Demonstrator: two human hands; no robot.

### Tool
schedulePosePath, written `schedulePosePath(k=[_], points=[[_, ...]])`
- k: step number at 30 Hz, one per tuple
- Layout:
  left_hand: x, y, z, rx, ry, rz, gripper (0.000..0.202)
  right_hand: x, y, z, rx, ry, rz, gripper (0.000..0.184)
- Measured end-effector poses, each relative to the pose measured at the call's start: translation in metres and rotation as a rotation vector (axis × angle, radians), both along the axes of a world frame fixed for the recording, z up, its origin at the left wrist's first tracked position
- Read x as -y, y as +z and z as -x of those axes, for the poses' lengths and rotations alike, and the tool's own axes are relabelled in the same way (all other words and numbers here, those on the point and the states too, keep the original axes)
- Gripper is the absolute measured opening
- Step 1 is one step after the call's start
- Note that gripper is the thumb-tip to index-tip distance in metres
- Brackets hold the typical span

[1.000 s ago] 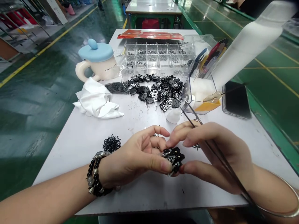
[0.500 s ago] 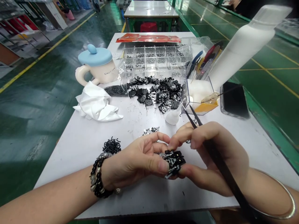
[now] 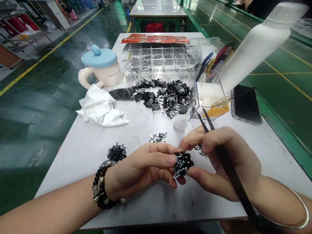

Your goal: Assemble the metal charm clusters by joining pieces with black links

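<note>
Pinching black metal clips (image 3: 183, 164), the left hand (image 3: 143, 165) faces the right hand (image 3: 229, 162). That hand grips long tweezers (image 3: 234, 182), tips angled away.

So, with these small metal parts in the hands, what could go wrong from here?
The tangled clump of black-and-silver metal parts looks only loosely pinched between the left hand and right hand, so pieces might drop and mix with the loose black wire clips. The long black tweezers point up close to the small white bottle, and could perhaps knock it over.
</note>
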State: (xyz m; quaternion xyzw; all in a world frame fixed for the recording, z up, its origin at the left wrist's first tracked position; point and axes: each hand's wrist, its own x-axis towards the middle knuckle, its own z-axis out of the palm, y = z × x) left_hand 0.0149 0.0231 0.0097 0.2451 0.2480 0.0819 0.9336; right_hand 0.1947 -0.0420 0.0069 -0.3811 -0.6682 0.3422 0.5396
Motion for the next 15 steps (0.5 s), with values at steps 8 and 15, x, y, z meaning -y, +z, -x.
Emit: schedulePosePath(k=[8,15], points=[[0.002,0.003,0.0,-0.022,0.068,-0.097,0.006,-0.003,0.001,-0.003,0.102,0.0,-0.021,0.035],[0.004,0.006,0.005,-0.082,0.086,-0.27,0.01,-0.006,0.013,-0.007,0.326,0.016,-0.107,0.028]])
